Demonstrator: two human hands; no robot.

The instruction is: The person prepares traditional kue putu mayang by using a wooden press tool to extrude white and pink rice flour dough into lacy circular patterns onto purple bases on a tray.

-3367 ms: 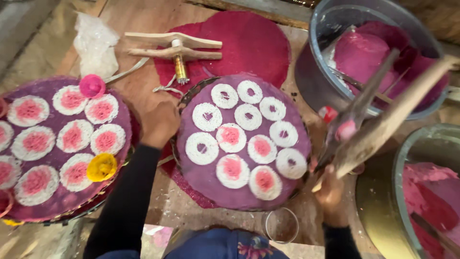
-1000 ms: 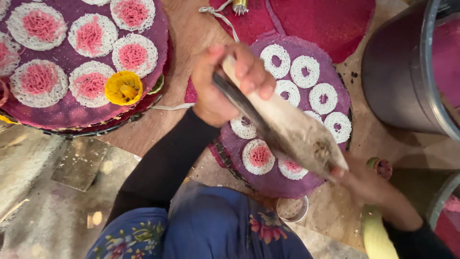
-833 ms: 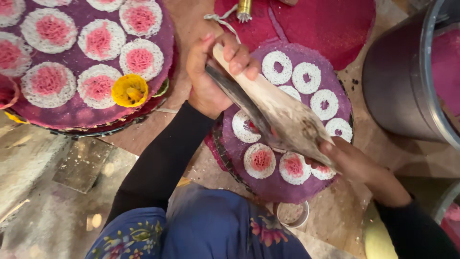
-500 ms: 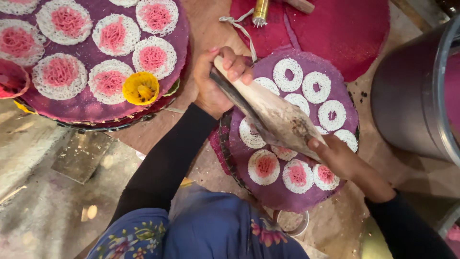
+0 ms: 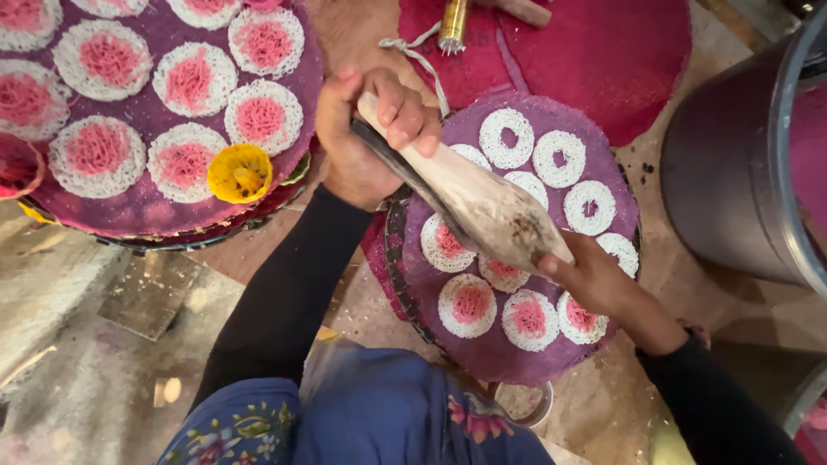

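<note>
Over the purple round tray (image 5: pixel 517 366) of white-and-pink noodle rings (image 5: pixel 469 304), a wooden press (image 5: pixel 469 200) is held slantwise. Its upper end is clenched by the left hand (image 5: pixel 370 138); its lower, wider end is gripped by the right hand (image 5: pixel 594 280).

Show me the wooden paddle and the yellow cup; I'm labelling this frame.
Wooden paddle (image 5: pixel 482 207), head view, on its broad blade.
Yellow cup (image 5: pixel 239 172), head view, on its rim.
</note>
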